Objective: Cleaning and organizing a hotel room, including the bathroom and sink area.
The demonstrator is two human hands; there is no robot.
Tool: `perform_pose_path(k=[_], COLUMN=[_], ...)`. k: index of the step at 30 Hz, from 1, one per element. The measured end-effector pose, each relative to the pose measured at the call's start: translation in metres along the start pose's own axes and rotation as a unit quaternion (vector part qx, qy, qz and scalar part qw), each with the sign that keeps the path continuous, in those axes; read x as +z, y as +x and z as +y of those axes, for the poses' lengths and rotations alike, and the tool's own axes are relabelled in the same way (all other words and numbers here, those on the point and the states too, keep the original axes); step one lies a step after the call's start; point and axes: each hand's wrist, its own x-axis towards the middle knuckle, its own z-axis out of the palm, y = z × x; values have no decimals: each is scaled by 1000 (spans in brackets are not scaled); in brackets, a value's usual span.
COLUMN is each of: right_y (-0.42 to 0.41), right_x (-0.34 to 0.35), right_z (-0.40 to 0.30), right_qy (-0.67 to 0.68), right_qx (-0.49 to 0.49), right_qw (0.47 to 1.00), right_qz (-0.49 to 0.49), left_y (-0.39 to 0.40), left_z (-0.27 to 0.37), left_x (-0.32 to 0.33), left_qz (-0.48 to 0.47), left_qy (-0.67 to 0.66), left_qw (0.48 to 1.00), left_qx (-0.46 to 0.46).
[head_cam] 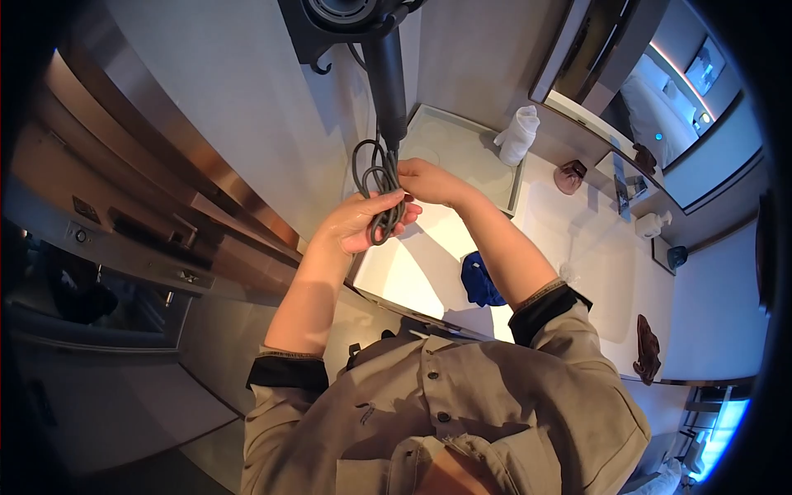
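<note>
A dark hair dryer (385, 80) hangs from a black wall holder, handle pointing down. From the handle's lower end comes its grey power cord (385, 213), gathered into several loops. My left hand (365, 219) is closed around the looped bundle, thumb across the front and fingertips showing on the far side. At the top of the loops, just under the handle, my right hand (430, 180) grips the cord between thumb and fingers. Its fingertips are partly hidden behind the loops.
Below my right forearm, a crumpled blue cloth (479, 279) lies on the white counter (396, 272). A tray (455, 133) bears a rolled white towel (518, 136). Farther right are the sink (594, 272), a faucet (624, 189), a white pump bottle (653, 224) and a brown cloth (647, 349).
</note>
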Motion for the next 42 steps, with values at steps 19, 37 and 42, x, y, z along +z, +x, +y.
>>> perform_pose_path(k=[19,37,42], right_y=[-39,-50,-66], right_x=[-5,39,17], right_z=[-78,-98,-66], right_qy=[-300,-213,57], right_qx=[5,-202,-49], right_qw=[933,954,993], right_qz=[200,63,95], left_y=[28,35,17], left_z=[-22,-20,-15], left_x=[17,-7,1], left_qz=[75,127,30], left_qy=[96,59,29], left_qw=[981,979,995], left_qx=[154,150,95])
